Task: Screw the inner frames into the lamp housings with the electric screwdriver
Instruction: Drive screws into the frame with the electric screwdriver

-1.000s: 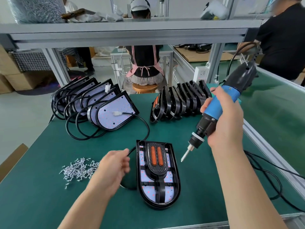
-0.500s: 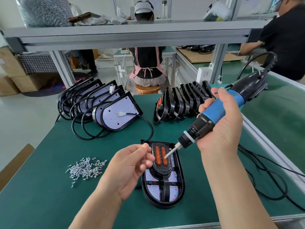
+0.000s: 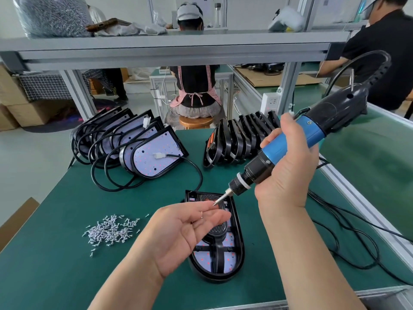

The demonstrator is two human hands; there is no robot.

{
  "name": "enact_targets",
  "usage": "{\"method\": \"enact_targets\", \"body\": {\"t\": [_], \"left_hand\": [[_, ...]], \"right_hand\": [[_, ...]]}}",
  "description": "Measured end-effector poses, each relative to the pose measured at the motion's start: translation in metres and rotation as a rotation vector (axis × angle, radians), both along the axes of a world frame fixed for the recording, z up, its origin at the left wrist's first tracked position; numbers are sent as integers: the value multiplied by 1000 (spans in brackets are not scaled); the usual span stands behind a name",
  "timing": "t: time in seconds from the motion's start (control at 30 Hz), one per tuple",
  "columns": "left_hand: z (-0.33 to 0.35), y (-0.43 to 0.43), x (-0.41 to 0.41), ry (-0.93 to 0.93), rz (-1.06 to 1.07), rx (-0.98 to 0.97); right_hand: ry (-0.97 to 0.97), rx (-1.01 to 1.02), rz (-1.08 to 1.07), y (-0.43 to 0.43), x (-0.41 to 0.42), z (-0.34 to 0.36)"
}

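**Loading a screw; first housing in hand, a whole row waiting**

A black D-shaped plastic lamp housing (image 3: 216,277) lies flat on the green desk (image 3: 55,265), directly in front of the person. It holds a white LED board dotted with red, and a black ribbed inner frame (image 3: 220,260) is seated on top. Whether any screw is already driven into it is too small to tell.

The right hand (image 3: 288,173) grips the blue-and-black corded electric screwdriver (image 3: 310,130) above and to the right of the housing, slanted down. Its silver bit (image 3: 221,198) comes down to the fingertips of the left hand (image 3: 178,233). That hand hovers palm up over the housing, with its fingers loosely cupped. I cannot tell whether a screw is pinched at the tip.

My judgement is that this is the screw-loading step, so driving on this unit is yet to come.

- **Left of the housing:** a loose heap of small silver screws (image 3: 109,231) lies on the desk.
- **Behind it to the left:** a leaning row of black housings with white boards and black cables (image 3: 143,144) has no frames fitted.
- **Behind it to the right:** a row of bare black inner frames (image 3: 241,139) stands on edge.
- **Finished units:** no stack is in view, so most of the task seems to remain.
- **Above and far behind the housing:** a grey metal shelf (image 3: 178,43) carries a bulging clear bag of small silvery pieces (image 3: 51,16).
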State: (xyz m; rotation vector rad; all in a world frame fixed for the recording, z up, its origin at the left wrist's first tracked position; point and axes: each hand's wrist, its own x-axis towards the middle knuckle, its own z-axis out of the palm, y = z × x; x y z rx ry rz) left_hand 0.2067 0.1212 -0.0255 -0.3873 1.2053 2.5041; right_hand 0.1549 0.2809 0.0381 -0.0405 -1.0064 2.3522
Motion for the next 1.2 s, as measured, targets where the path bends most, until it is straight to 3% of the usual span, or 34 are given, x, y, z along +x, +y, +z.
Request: {"method": "enact_targets", "body": {"t": [0.2,0.63,1.2], "left_hand": [[-1,4,5,43,-105,-97],[-1,10,0,5,-34,-38],[-6,12,-6,-89,-78,126]], "right_hand": [[8,17,1,-1,2,0],[-5,-1,-69,2,10,16],[-164,-37,-81,11,11,29]]}}
